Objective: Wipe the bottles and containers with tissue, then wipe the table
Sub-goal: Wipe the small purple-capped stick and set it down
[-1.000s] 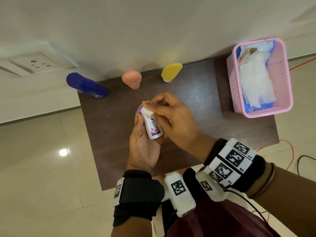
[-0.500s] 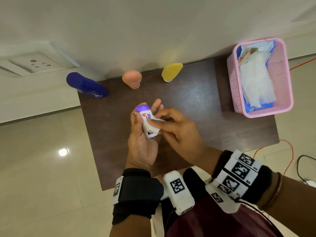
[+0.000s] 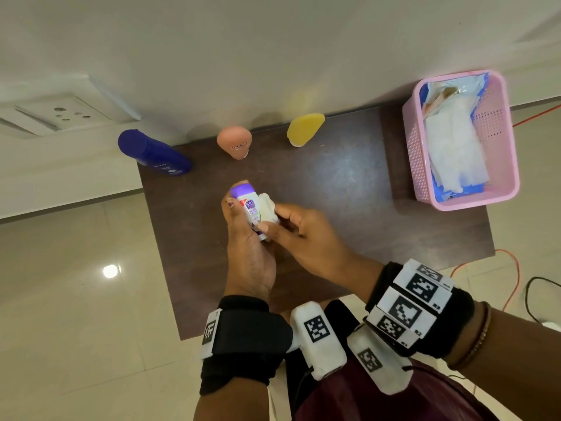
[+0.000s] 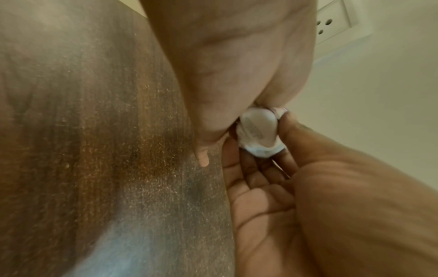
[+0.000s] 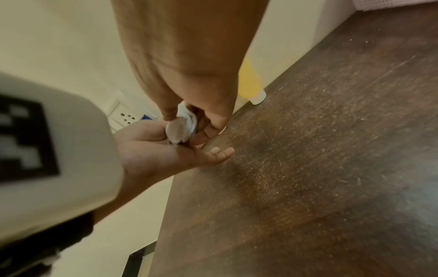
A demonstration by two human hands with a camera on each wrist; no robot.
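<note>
My left hand (image 3: 238, 215) grips a small white bottle (image 3: 250, 209) with a purple cap above the middle of the dark table (image 3: 349, 183). My right hand (image 3: 280, 220) pinches a crumpled white tissue (image 3: 268, 208) and presses it against the bottle's right side. In the left wrist view the bottle's base (image 4: 258, 127) shows between both hands, with the tissue (image 4: 264, 152) under it. The right wrist view shows the same base (image 5: 176, 132) and tissue (image 5: 190, 117). A blue bottle (image 3: 154, 153), a peach bottle (image 3: 234, 141) and a yellow bottle (image 3: 305, 129) stand along the table's far edge.
A pink basket (image 3: 504, 153) holding white tissues (image 3: 452, 147) and a blue pack sits at the table's right end. A wall with a socket plate (image 3: 51, 115) runs behind the table. Orange and black cables (image 3: 513, 287) lie on the floor at the right.
My right hand slid with the tissue from the bottle's cap down to its right side. The purple cap and label have come into view.
</note>
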